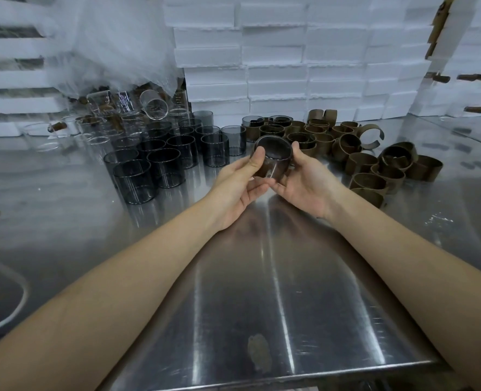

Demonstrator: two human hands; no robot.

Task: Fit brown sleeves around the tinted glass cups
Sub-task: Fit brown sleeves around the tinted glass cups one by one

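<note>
A: Where's the cup (273, 153)?
B: Above the table (261, 277), btw both hands. Left hand (242, 184) grips its 9 o'clock side, right hand (304, 182) its 3. Mouth up, tilted.
A: Sleeve (274, 170)?
B: Looks wrapped on. Bare cups (160, 165) at 10, left hand nearer.

the left forearm (120, 280) and the right forearm (403, 249) are both bare along all of their visible length, each narrowing at the wrist into a bare hand, the left hand (237, 190) and the right hand (307, 184), with slender fingers.
</note>
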